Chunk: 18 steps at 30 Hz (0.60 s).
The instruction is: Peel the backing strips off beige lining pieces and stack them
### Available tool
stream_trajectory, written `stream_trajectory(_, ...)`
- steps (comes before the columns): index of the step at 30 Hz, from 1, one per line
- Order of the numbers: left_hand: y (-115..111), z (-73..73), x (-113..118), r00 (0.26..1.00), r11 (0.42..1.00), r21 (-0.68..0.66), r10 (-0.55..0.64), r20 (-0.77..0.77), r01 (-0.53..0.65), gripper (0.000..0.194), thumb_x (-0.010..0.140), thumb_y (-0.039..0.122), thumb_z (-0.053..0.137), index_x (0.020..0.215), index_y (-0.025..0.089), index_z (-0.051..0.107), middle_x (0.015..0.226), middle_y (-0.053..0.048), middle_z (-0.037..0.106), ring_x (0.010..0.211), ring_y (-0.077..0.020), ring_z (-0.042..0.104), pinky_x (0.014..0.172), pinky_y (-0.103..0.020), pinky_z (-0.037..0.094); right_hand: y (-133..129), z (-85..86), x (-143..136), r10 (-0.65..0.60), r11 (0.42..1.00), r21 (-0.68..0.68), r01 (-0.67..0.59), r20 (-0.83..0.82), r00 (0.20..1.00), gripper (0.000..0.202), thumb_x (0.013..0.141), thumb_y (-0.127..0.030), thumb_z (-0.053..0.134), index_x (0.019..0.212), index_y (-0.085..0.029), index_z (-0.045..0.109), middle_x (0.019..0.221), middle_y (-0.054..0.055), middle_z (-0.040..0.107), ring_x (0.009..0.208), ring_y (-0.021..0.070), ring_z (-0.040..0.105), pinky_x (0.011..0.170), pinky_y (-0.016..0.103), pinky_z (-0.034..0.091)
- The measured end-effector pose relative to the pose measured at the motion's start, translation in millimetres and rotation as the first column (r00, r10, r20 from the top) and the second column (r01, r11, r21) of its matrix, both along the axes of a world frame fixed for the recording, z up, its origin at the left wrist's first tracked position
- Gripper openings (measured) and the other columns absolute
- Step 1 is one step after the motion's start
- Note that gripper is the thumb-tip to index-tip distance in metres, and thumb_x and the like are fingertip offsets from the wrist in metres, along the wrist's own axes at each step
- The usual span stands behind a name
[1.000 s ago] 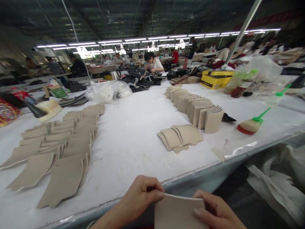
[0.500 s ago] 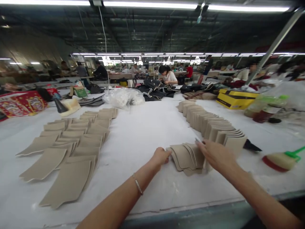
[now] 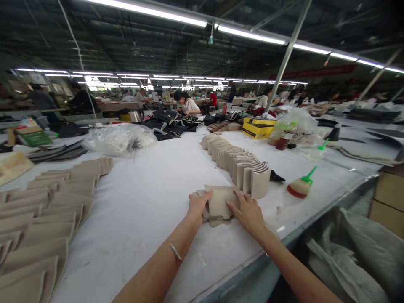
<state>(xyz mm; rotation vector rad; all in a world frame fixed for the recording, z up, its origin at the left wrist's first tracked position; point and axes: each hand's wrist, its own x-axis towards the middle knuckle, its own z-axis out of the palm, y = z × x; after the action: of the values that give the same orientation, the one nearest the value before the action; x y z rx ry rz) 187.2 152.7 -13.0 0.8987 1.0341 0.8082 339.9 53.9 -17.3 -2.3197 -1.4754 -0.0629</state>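
Note:
A small pile of flat beige cut pieces (image 3: 221, 201) lies on the white table (image 3: 151, 198). My left hand (image 3: 198, 206) grips the pile's left edge. My right hand (image 3: 248, 210) presses on its right side, fingers spread over the top piece. Just behind the pile, a long row of folded beige pieces (image 3: 235, 162) stands on edge and runs away towards the back.
Rows of flat beige pieces (image 3: 47, 210) cover the table's left side. A green-handled brush (image 3: 299, 185) lies to the right, with a yellow box (image 3: 258, 127), bottles (image 3: 282, 134) and a plastic bag (image 3: 116, 139) further back. Other people work at far tables.
A second ago both hands held one beige piece near the table's front edge. They reached forward to the small pile, and now grip and press it; the view has swung right.

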Motion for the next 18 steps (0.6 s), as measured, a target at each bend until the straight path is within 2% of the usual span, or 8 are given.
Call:
stream_trajectory(4,1.0,-3.3,14.6,0.998,0.999,0.032,0.043,-0.039,-0.042,0.061,0.055,0.031,0.09,0.104,0.014,0.057,0.088,-0.009,0.07,0.08,-0.0222,0.067,0.071,-0.033,0.054,1.6,1.3,-19.3,0.092,0.991,0.106,-0.083,-0.085,0.992,0.057,0.087,-0.042,0.061,0.137,-0.017,0.049,0.132,0.018,0.055,0.121,0.0374,0.048,0.103,0.056,0.032)
stream_trajectory(8,-1.2,-5.3,11.6,1.0,0.995,0.096,-0.009,-0.027,0.012,0.055,0.054,0.027,0.088,0.099,0.014,0.06,0.083,-0.008,0.07,0.074,-0.0239,0.068,0.068,-0.035,0.054,3.5,-0.9,-27.5,0.209,0.956,0.253,-0.149,-0.226,0.951,0.057,0.083,-0.032,0.064,0.136,-0.02,0.049,0.134,0.013,0.055,0.122,0.032,0.048,0.104,0.048,0.036)
stream_trajectory(10,-1.7,-3.2,4.9,0.999,0.988,0.149,-0.031,-0.02,0.034,0.056,0.054,0.026,0.086,0.102,0.014,0.06,0.085,-0.008,0.07,0.074,-0.0238,0.068,0.067,-0.035,0.054,3.9,-3.3,-25.0,0.244,0.93,0.345,-0.131,-0.31,0.919,0.056,0.082,-0.031,0.063,0.136,-0.021,0.049,0.132,0.011,0.056,0.123,0.0296,0.047,0.106,0.045,0.037)
stream_trajectory(12,-1.2,3.8,-4.0,0.999,0.975,0.218,-0.045,-0.015,0.048,0.061,0.056,0.025,0.084,0.11,0.015,0.057,0.092,-0.009,0.07,0.078,-0.0234,0.067,0.069,-0.035,0.054,3.9,-4.7,-20.6,0.26,0.899,0.432,-0.068,-0.405,0.877,0.061,0.083,-0.036,0.062,0.138,-0.02,0.044,0.137,0.012,0.051,0.129,0.0297,0.042,0.11,0.047,0.032)
stream_trajectory(15,2.5,23.0,-19.7,0.996,0.934,0.348,-0.085,-0.012,0.084,0.076,0.054,0.02,0.083,0.123,0.018,0.052,0.106,-0.007,0.068,0.091,-0.0231,0.066,0.08,-0.034,0.054,6.1,-2.3,-15.2,0.315,0.862,0.506,0.025,-0.573,0.756,0.078,0.08,-0.048,0.066,0.145,-0.019,0.033,0.145,0.015,0.042,0.133,0.0321,0.039,0.111,0.052,0.031)
stream_trajectory(18,7.8,38.1,-33.6,0.974,0.838,0.501,-0.215,-0.067,0.219,0.101,0.05,0.013,0.084,0.14,0.023,0.039,0.121,-0.005,0.063,0.108,-0.0235,0.06,0.095,-0.032,0.047,10.6,2.9,-16.6,0.462,0.83,0.558,-0.001,-0.687,0.561,0.078,0.077,-0.05,0.07,0.142,-0.022,0.037,0.139,0.01,0.053,0.126,0.0284,0.049,0.106,0.045,0.04)
